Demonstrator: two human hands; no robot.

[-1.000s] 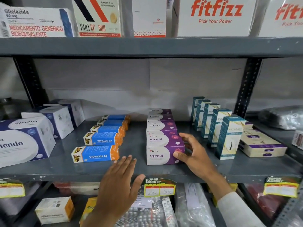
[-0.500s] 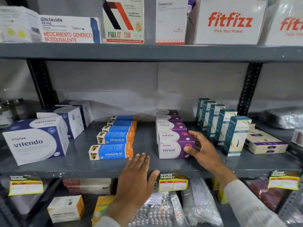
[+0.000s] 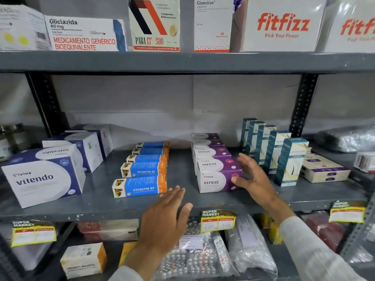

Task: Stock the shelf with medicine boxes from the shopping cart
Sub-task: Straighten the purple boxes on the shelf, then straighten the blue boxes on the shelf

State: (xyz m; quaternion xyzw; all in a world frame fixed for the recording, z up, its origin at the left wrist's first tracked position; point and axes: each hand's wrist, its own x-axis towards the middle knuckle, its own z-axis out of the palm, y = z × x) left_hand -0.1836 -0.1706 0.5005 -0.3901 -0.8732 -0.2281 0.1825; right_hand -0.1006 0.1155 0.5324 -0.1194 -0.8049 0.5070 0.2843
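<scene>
A row of purple and white Virest boxes [image 3: 216, 179] runs front to back on the grey middle shelf [image 3: 182, 201]. My right hand [image 3: 253, 179] rests flat against the right side of the front two boxes, fingers spread, thumb on the front box's corner. My left hand [image 3: 164, 222] hovers open, palm down, over the shelf's front edge, just left of that row and below the blue and orange Vivalyn EF boxes [image 3: 142, 186]. Neither hand holds anything. The shopping cart is out of view.
Large white Vitendo boxes [image 3: 43, 179] stand at the left, tall teal boxes [image 3: 290, 161] and a flat cream box [image 3: 324, 169] at the right. The upper shelf carries Fitfizz boxes [image 3: 282, 25] and others. Blister packs in bags [image 3: 194, 258] fill the lower shelf.
My right hand has loosened from the front Virest box and opened against the row's right side. My left hand rose slightly toward the shelf edge. The view shifted left and down.
</scene>
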